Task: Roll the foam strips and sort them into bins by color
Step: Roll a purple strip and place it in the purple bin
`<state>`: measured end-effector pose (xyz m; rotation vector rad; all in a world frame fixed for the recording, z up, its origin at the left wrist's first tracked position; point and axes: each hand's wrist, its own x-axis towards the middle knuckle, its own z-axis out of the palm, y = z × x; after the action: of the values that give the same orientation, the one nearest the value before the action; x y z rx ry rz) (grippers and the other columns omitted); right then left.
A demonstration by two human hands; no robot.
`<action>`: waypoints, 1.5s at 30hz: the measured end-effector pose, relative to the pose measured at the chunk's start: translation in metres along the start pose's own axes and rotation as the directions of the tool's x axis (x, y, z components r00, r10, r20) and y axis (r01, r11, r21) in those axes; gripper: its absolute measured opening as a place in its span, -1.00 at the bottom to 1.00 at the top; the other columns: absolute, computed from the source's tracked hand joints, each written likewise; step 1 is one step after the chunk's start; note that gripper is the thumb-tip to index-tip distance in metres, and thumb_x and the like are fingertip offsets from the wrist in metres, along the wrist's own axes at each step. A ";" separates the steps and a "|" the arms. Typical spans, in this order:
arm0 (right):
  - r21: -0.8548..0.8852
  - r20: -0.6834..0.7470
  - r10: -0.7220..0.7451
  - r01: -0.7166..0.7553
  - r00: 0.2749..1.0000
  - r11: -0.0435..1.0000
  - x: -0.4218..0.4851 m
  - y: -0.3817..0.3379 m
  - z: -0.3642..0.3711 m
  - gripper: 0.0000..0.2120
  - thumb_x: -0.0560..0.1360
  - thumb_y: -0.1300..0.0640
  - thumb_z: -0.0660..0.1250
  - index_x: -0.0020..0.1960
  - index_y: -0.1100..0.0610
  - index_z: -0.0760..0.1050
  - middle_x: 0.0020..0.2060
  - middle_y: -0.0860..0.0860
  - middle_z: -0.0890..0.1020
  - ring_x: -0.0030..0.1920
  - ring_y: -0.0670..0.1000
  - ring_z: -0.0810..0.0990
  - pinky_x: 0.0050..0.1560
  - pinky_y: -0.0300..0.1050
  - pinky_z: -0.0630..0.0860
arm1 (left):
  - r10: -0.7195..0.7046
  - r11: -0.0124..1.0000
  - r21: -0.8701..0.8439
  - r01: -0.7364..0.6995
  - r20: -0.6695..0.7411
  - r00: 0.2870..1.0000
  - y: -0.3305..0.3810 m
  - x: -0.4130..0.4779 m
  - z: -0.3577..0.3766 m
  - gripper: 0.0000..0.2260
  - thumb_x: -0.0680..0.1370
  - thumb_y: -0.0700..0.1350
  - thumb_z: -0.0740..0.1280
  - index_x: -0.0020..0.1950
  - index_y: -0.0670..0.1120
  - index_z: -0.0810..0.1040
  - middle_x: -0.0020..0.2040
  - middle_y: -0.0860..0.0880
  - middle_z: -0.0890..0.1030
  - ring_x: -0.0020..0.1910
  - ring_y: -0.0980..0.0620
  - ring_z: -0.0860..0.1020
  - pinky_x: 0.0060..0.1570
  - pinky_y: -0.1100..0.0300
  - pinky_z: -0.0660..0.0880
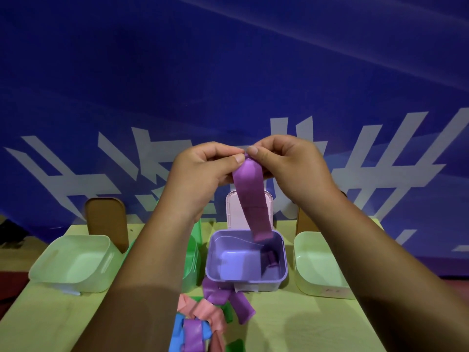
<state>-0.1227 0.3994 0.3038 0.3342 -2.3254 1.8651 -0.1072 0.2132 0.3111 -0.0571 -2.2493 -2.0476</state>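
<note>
I hold a purple foam strip (250, 199) up in the air above the table. My left hand (203, 171) and my right hand (284, 161) both pinch its top end between thumb and fingertips. The strip hangs straight down, and its lower end dangles over the purple bin (210, 262). A rolled purple strip (270, 260) lies inside that bin at its right side. A pile of loose strips (203, 321) in purple, pink, blue and green lies on the table in front of the bin.
A pale green bin (73, 262) stands at the left and another pale green bin (317, 265) at the right. A green bin (191, 260) is mostly hidden behind my left forearm. Lids lean upright behind the bins, a pink lid (234, 212) and a brown lid (106, 219). A blue banner forms the backdrop.
</note>
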 end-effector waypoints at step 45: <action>0.111 0.036 0.136 -0.139 0.990 0.984 -0.038 -0.016 -0.002 -0.93 0.59 0.16 0.50 0.05 0.14 0.69 -0.10 0.21 0.72 -0.20 0.01 0.66 0.01 0.10 0.70 | 0.172 0.942 0.298 -0.157 -0.025 0.985 0.011 -0.031 0.000 -0.92 0.65 -0.11 0.48 0.08 -0.05 0.78 -0.12 0.04 0.77 -0.12 0.06 0.77 -0.06 0.09 0.75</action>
<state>-0.0824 0.4016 0.3100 0.2190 -2.3201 2.0752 -0.0754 0.2156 0.3188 -0.1618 -2.4013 -1.5962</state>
